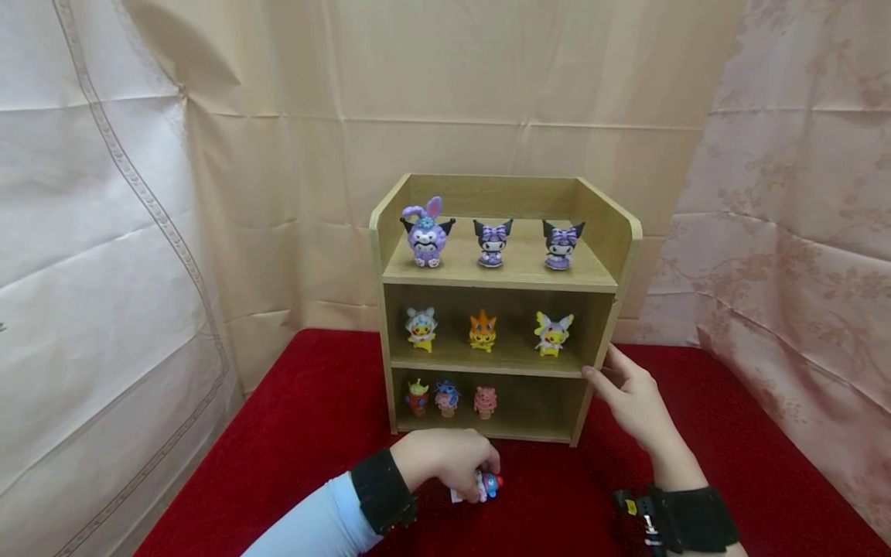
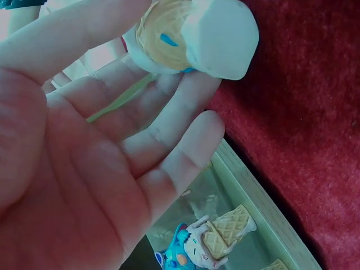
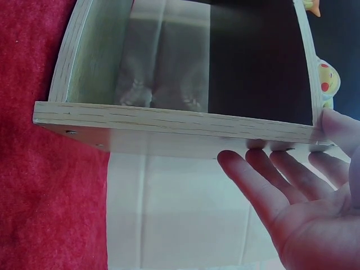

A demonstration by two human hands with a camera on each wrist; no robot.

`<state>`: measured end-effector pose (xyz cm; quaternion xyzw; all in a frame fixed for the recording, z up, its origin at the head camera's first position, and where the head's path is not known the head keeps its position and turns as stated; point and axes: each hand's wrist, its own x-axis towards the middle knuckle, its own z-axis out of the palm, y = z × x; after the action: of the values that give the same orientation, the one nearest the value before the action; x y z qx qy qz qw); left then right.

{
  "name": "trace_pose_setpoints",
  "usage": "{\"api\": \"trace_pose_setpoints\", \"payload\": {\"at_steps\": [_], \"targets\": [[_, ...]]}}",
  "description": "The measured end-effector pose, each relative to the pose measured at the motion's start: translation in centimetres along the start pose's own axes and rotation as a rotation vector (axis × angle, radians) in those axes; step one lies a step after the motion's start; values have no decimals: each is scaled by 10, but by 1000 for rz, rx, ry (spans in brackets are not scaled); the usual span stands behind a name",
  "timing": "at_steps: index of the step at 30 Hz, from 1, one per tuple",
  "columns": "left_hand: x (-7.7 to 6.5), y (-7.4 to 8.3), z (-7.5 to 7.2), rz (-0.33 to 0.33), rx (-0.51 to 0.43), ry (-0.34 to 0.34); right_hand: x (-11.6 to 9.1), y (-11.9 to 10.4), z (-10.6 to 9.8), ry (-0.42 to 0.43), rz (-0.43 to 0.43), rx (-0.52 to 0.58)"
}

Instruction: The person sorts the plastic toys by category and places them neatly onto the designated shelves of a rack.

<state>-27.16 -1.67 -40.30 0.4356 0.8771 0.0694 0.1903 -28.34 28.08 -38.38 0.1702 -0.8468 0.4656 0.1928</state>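
Note:
A small figurine (image 1: 491, 485) with a blue and red head lies in the pinch of my left hand (image 1: 448, 462), low over the red cloth in front of the shelf. Up close in the left wrist view, its waffle-cone part (image 2: 163, 36) and white base (image 2: 222, 39) show between the fingers; its head is hidden there. My right hand (image 1: 636, 402) holds the right side panel of the wooden display shelf (image 1: 501, 282), thumb at the front edge and fingers along the outside. On the bottom tier stand a red-and-green figurine (image 1: 418, 397), a blue-and-pink one (image 1: 447, 398) and a pink one (image 1: 485, 401).
Three purple-and-black figurines, one with rabbit ears (image 1: 427, 236), stand on the top tier. Yellow costumed figurines, one in an orange hood (image 1: 483, 331), line the middle tier. Red cloth (image 1: 313, 418) covers the table, and beige curtains (image 1: 487, 85) hang behind.

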Motion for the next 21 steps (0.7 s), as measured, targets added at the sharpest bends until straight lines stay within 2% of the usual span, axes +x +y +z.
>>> {"api": "trace_pose_setpoints", "payload": {"at_steps": [5, 21], "targets": [[-1, 1, -2, -14, -6, -12, 0, -1, 0, -4, 6, 4], [4, 3, 1, 45, 14, -25, -1, -9, 0, -11, 2, 29]]}}
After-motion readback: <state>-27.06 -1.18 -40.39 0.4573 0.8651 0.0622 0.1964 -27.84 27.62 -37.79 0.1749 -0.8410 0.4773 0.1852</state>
